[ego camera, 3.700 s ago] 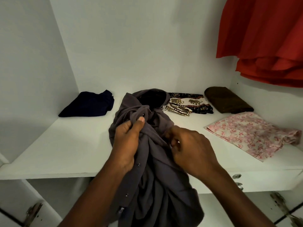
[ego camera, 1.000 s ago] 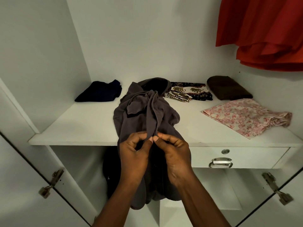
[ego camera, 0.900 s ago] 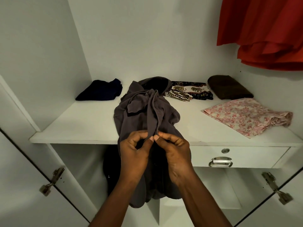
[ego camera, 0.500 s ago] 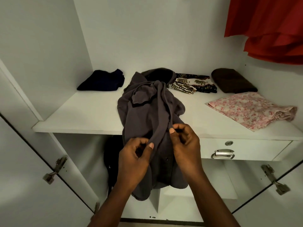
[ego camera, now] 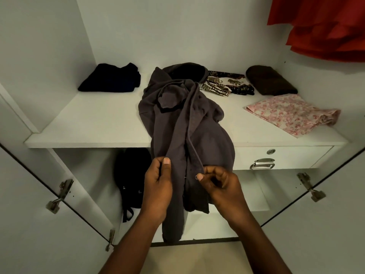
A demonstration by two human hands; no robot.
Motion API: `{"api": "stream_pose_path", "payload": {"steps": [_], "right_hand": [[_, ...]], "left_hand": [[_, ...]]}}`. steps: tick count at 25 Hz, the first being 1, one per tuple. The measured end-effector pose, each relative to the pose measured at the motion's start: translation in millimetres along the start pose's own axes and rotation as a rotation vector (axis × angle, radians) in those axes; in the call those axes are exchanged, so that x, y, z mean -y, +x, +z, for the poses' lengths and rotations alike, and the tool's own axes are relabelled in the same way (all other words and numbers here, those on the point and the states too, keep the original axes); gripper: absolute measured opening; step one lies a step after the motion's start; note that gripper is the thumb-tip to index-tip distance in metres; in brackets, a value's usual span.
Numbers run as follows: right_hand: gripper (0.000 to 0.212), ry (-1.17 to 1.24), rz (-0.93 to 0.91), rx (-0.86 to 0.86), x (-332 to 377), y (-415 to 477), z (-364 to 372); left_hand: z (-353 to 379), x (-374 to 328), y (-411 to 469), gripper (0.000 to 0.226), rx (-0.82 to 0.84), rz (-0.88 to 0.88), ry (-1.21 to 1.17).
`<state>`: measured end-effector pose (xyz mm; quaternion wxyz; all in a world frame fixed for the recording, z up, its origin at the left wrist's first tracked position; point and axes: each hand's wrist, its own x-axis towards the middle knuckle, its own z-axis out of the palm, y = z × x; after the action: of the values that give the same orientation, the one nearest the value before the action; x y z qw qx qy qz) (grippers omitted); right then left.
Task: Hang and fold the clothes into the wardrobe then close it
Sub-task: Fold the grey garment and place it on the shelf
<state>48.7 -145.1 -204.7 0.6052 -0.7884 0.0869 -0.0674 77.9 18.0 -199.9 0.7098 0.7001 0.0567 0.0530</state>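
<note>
Grey shirt (ego camera: 177, 125) is pinched at 6 o'clock by left hand (ego camera: 158, 186) & right hand (ego camera: 219, 186); front edges should be aligned b4 fastening.

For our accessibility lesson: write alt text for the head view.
The left hand and right hand pinch the front edges of a grey shirt draped over the edge of a white wardrobe shelf. A pink floral cloth lies to its right; a red garment hangs above it.

Black strapped bag (ego camera: 131, 175) low at left, beige floor (ego camera: 197, 258) at btm
</note>
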Motion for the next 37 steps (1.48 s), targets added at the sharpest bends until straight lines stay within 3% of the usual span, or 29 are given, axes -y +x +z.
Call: {"api": "stream_pose_path", "payload": {"steps": [3,6,9,14,19,22,26,37], "right_hand": [[0.023,0.013,0.014,0.025,6.0,-10.9,10.1],[0.019,0.111,0.061,0.025,5.7,-19.5,27.0],[0.014,0.197,0.076,-0.089,5.8,-26.4,45.9],[0.012,0.263,0.066,-0.202,11.1,-40.9,59.7],[0.013,0.259,0.146,-0.193,14.0,-53.5,65.3],[0.012,0.298,0.164,-0.203,16.7,-58.0,65.7],[0.011,0.395,0.190,-0.253,18.0,-60.7,66.8],[0.009,0.360,0.162,-0.291,29.1,-59.1,77.5]], "left_hand": [[-4.5,-11.2,-3.0,0.024,0.091,-0.265,-0.330],[-16.6,-12.4,-5.0,0.024,0.279,-0.318,-0.348],[-30.4,0.9,-10.8,0.048,0.400,-0.234,-0.109],[-47.4,10.7,-17.0,0.012,0.165,0.015,0.047],[-54.4,16.1,-16.1,0.022,0.094,0.377,0.382],[-53.4,19.6,-16.4,0.022,0.135,0.507,0.431],[-53.6,18.9,-18.9,0.032,0.167,0.544,0.403],[-54.1,23.2,-16.8,0.017,0.212,0.455,0.260]]}}
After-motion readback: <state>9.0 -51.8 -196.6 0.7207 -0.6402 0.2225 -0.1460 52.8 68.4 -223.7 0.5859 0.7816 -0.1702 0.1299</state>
